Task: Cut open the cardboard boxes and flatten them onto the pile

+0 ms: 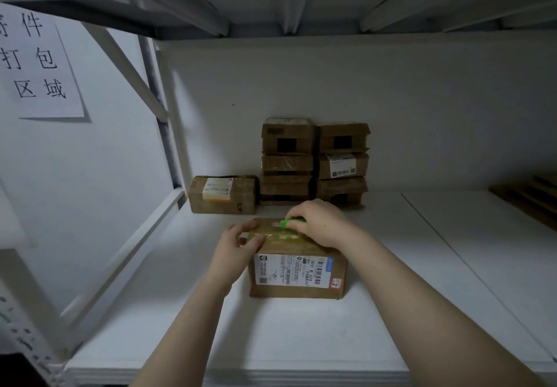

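A taped cardboard box (295,292) is seated mid-way back on the white shelf (301,335), with a shipping label (292,270) borne on its near face. Its top left edge is gripped by the left hand (238,243), fingers curled over it. A green cutter (291,222) is clasped in the right hand (322,224) and held against the taped top. Behind, a single labelled box (223,195) is set at the left, beside two stacks of boxes (287,162) placed against the back wall. Flattened cardboard (530,198) is noted far right, and a paper sign (39,64) on the left wall.
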